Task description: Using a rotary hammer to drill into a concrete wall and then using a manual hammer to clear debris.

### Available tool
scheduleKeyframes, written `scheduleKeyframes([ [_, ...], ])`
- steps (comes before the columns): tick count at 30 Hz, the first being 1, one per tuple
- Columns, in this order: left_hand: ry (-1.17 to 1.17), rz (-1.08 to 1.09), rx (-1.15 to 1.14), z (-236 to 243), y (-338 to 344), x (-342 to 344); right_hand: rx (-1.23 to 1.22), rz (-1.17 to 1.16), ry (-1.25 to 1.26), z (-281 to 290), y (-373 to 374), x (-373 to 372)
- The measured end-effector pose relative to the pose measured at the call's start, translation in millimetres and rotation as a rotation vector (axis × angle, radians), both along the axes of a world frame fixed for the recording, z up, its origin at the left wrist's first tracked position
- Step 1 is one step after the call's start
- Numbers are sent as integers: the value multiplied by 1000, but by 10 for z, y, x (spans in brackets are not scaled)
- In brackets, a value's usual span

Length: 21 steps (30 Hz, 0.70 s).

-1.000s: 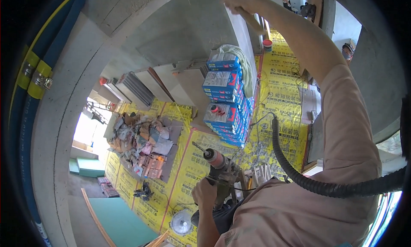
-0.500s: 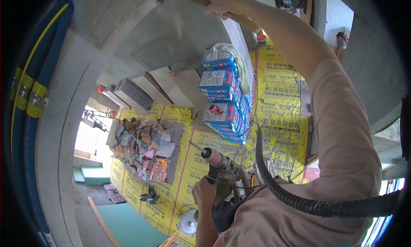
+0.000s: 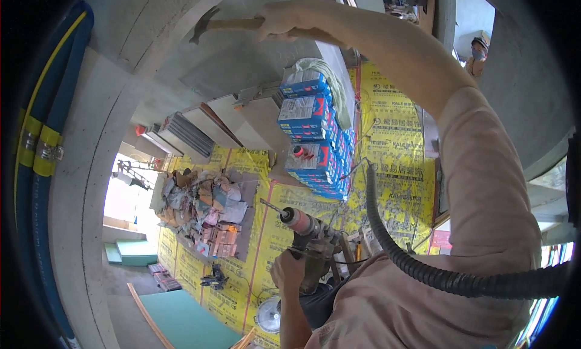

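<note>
Overhead, w/ the arm at full reach, a hammer [image 3: 227, 24] is held in the right hand [image 3: 284, 21], fingers wrapped tight round the handle near its end; the head sits out past the grip, just off the concrete ceiling [image 3: 181, 58]. Short, square taps are prob. best, w/ the wrist kept firm. Below, the left hand [image 3: 289, 270] is closed on the rotary drill [image 3: 305, 228], bit pointed up-left; it should be kept low and steady, clear of the black corrugated hose [image 3: 423, 270] beside it.
</note>
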<state>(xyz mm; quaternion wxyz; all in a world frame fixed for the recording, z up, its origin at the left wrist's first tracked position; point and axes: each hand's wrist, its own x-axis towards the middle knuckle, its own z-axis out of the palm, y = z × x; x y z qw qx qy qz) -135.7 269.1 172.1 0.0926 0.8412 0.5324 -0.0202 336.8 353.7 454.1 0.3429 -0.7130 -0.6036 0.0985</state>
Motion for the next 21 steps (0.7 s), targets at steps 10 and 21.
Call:
scheduleKeyframes([
  [10,1,59,-1,-60,-35,-115,1049,-191,1565,-181,98,-834],
  [21,46,-35,-16,-112,18,-137,1042,-229,1639,-241,258,-1104],
])
